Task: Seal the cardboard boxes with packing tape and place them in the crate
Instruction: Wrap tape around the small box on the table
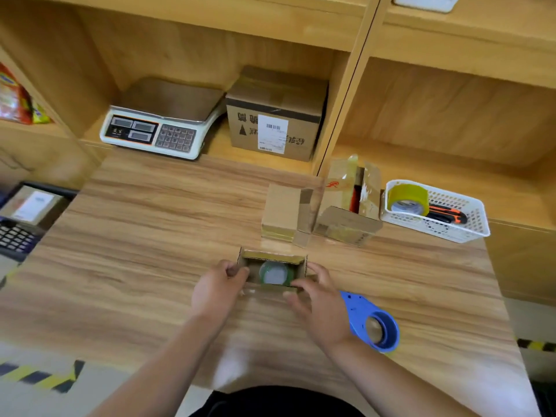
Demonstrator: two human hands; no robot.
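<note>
Head view, lower centre: left hand (221,288) and right hand (319,305) grip small open brown cardboard box (272,256) (round green-rimmed object (275,273) inside); blue plastic tape dispenser (373,323) beside.

The counter (150,236) is smooth wood grain with a faint sheen. The open box (272,256) is matt brown cardboard. The tape dispenser (358,311) is glossy blue plastic, the basket (471,228) white perforated plastic, and the scale pan (171,97) dull metal.
</note>
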